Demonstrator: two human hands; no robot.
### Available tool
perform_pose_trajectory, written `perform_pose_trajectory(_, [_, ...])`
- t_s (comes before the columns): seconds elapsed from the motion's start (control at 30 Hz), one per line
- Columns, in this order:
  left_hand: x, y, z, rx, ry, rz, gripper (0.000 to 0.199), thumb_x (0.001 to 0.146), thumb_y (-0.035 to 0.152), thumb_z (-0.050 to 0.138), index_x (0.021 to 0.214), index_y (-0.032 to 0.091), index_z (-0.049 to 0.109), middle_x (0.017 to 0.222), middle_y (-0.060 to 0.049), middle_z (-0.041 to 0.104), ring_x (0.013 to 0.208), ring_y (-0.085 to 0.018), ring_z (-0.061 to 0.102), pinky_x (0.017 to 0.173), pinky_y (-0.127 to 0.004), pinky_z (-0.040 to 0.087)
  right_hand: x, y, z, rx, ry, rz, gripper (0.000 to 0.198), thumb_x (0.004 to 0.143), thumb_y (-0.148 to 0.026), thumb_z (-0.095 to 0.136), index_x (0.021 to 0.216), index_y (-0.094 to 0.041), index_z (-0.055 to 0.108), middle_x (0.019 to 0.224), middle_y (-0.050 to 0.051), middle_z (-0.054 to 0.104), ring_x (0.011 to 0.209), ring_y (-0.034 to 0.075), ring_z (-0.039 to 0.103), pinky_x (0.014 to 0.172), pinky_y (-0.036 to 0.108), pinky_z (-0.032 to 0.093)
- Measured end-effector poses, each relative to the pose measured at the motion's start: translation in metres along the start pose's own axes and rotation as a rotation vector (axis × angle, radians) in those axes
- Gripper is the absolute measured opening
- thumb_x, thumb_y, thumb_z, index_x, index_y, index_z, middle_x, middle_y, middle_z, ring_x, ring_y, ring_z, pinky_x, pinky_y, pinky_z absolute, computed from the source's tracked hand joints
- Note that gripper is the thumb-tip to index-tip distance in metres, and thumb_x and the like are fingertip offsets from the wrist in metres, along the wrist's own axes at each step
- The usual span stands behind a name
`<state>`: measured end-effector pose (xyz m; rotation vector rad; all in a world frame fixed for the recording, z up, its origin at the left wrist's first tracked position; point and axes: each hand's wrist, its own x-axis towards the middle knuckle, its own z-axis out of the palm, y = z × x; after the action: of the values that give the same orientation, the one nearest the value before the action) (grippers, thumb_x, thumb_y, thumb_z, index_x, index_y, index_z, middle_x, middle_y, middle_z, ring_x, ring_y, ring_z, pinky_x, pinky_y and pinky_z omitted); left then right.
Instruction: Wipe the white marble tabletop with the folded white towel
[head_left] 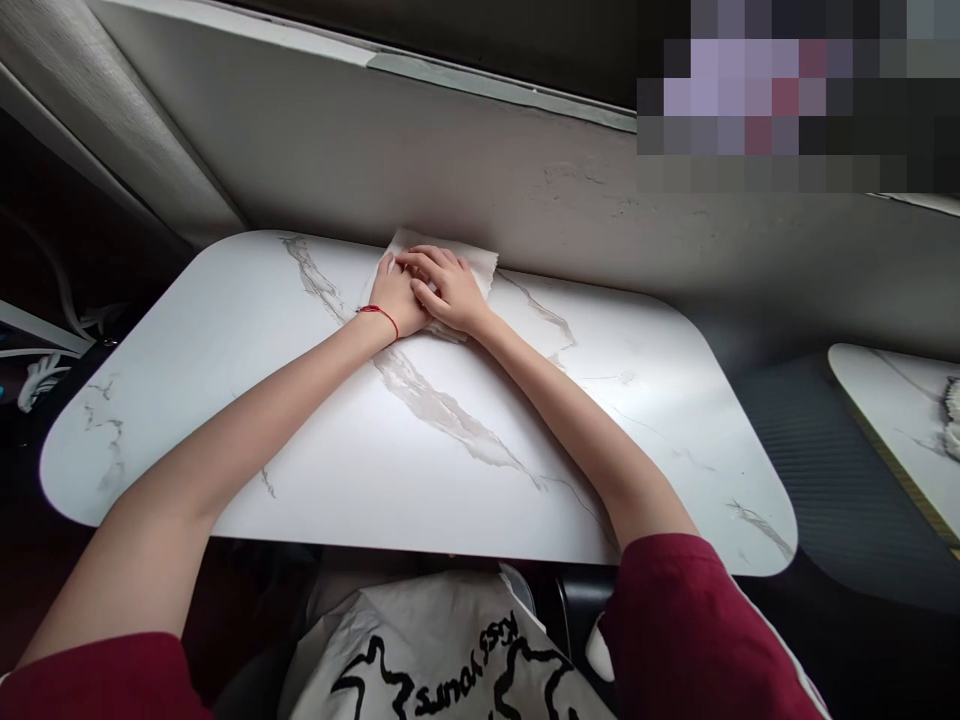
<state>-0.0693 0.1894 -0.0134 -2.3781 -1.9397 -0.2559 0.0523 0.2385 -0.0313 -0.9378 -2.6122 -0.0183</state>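
A white paper napkin (481, 262) with a slightly jagged edge lies flat near the far edge of the white marble-patterned table (322, 480). On top of it rests my left hand (399, 297), palm down, a red string bracelet (382, 317) around the wrist. My right hand (454, 296) reaches in from the other side and partly overlaps the left one, its fingers extended across it. Both hands cover the middle of the napkin, so the left fingertips are partly hidden. Neither hand shows an object gripped between its fingers.
A pale wall panel (420, 150) rises behind the table's far edge. To the right stands a second marble-patterned table (892, 400). White cables (45, 375) hang at the left. Below the near edge is a white cloth with black lettering (457, 650).
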Motion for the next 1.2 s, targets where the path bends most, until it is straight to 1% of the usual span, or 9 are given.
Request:
perform_pose_trajectory(0.23, [-0.024,0.024,-0.004,0.108,-0.128,-0.026,0.061,0.1,0.029,0.047,0.157,0.01,0.041,0.16,-0.021,0.042,0.152,-0.04,0.03,0.126,-0.057,0.018,-0.021,-0.021,-0.007,0.115,0.037,-0.001,0.054,0.097,-0.028,0.026,0.142,-0.016,0.054,0.145,0.015,0.056,0.123,0.033,0.05,0.1,0.048,0.041])
perform_pose_trajectory(0.4, [-0.06,0.061,-0.006,0.081,-0.233,-0.051,0.074,0.093,0.032,0.055,0.16,0.008,0.035,0.165,-0.022,0.034,0.156,-0.046,0.022,0.126,-0.062,0.021,-0.074,-0.043,-0.023,0.238,0.069,-0.039,0.055,0.097,-0.029,0.025,0.141,-0.015,0.056,0.14,0.016,0.058,0.117,0.032,0.053,0.098,0.048,0.042])
perform_pose_trajectory(0.57, [-0.12,0.113,0.006,0.005,-0.209,-0.069,0.073,0.085,0.023,0.06,0.156,0.014,0.045,0.162,-0.015,0.042,0.157,-0.042,0.022,0.132,-0.057,0.02,-0.149,-0.077,-0.049,0.333,0.102,-0.057,0.055,0.098,-0.032,0.028,0.146,-0.019,0.052,0.139,0.016,0.059,0.119,0.033,0.055,0.097,0.053,0.046])
perform_pose_trajectory(0.63, [-0.149,0.131,0.013,-0.017,-0.214,-0.023,0.075,0.084,0.018,0.058,0.156,0.006,0.044,0.164,-0.018,0.038,0.158,-0.042,0.019,0.134,-0.054,0.013,-0.177,-0.092,-0.059,0.321,0.103,-0.06,0.057,0.098,-0.029,0.029,0.152,-0.021,0.044,0.14,0.015,0.058,0.12,0.033,0.056,0.096,0.053,0.048])
perform_pose_trajectory(0.73, [-0.188,0.15,0.019,-0.103,-0.177,0.074,0.076,0.084,0.016,0.052,0.157,0.0,0.039,0.165,-0.018,0.036,0.159,-0.041,0.013,0.135,-0.055,0.006,-0.212,-0.11,-0.068,0.294,0.119,-0.121,0.064,0.097,-0.027,0.033,0.161,-0.023,0.03,0.141,0.016,0.058,0.126,0.033,0.056,0.094,0.052,0.051])
perform_pose_trajectory(0.83, [-0.21,0.159,0.02,-0.194,-0.097,0.096,0.077,0.083,0.016,0.048,0.159,0.008,0.039,0.164,-0.012,0.041,0.161,-0.035,0.01,0.135,-0.055,0.011,-0.231,-0.117,-0.07,0.258,0.132,-0.138,0.068,0.098,-0.026,0.033,0.164,-0.02,0.022,0.143,0.018,0.056,0.132,0.034,0.053,0.093,0.051,0.053])
perform_pose_trajectory(1.0, [-0.2,0.157,0.007,-0.091,-0.11,0.105,0.075,0.081,0.021,0.057,0.154,0.005,0.046,0.164,-0.016,0.04,0.159,-0.041,0.014,0.133,-0.058,0.013,-0.225,-0.103,-0.069,0.22,0.117,-0.178,0.065,0.098,-0.027,0.032,0.162,-0.016,0.027,0.141,0.018,0.058,0.128,0.035,0.054,0.091,0.051,0.053])
perform_pose_trajectory(1.1, [-0.169,0.149,-0.005,-0.045,-0.204,0.119,0.078,0.082,0.029,0.063,0.154,0.005,0.046,0.165,-0.019,0.037,0.158,-0.044,0.016,0.132,-0.056,0.013,-0.208,-0.079,-0.066,0.168,0.107,-0.21,0.059,0.099,-0.028,0.032,0.157,-0.016,0.037,0.14,0.019,0.059,0.126,0.035,0.054,0.093,0.052,0.051])
perform_pose_trajectory(1.2, [-0.131,0.135,-0.013,-0.056,-0.241,0.166,0.074,0.09,0.033,0.057,0.158,0.009,0.041,0.166,-0.017,0.036,0.158,-0.04,0.019,0.131,-0.054,0.015,-0.188,-0.049,-0.06,0.145,0.12,-0.188,0.052,0.101,-0.029,0.033,0.149,-0.016,0.047,0.141,0.018,0.058,0.124,0.034,0.054,0.099,0.054,0.049])
